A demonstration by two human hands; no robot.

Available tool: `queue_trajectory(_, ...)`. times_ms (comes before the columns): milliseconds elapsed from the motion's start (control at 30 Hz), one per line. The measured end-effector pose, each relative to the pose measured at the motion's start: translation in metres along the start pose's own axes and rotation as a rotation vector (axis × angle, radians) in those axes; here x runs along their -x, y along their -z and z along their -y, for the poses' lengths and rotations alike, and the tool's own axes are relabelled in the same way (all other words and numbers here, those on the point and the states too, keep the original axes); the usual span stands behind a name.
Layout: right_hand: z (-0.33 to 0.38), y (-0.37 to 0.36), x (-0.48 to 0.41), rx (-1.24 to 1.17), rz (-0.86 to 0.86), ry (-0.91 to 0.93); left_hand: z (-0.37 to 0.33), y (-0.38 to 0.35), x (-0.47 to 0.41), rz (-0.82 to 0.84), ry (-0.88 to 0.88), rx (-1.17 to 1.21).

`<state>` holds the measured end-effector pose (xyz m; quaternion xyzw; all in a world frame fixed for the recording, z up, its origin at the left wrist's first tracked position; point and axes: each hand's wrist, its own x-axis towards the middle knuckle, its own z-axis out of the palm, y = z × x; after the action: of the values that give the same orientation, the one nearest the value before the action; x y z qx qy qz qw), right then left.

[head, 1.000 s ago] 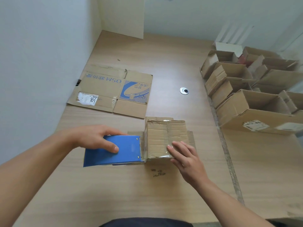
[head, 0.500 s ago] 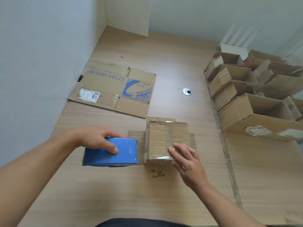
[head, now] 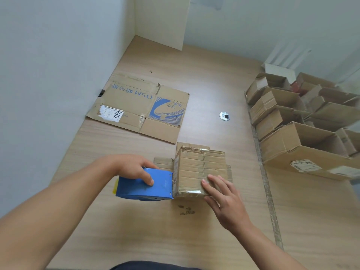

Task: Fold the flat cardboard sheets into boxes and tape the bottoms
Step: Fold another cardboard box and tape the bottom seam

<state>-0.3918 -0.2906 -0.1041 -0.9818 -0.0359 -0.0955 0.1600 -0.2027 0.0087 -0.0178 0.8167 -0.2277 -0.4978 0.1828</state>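
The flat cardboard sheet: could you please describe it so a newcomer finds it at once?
On the wooden table, look along the left wall. The flat cardboard sheet lies there. Unlike the folded boxes on the right, it is unfolded, with blue OSM lettering and a white label.

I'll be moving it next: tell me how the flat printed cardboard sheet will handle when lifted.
The flat cardboard sheet is probably light for its size: it lies thin. It would likely bend along its visible creases, flaps flopping if lifted by one edge.
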Motion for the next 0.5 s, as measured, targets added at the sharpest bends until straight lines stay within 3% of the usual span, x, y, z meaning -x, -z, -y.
queue_trajectory(167, 0.001, 0.002, -0.001, -0.008, 0.019, -0.010, -0.006, -0.003, -0.001, -0.022, -0.015, -0.014)
queue_trajectory(500, 0.006, -0.002, -0.002, -0.060, -0.016, -0.033, -0.038, -0.007, 0.002, -0.146, -0.002, -0.287)
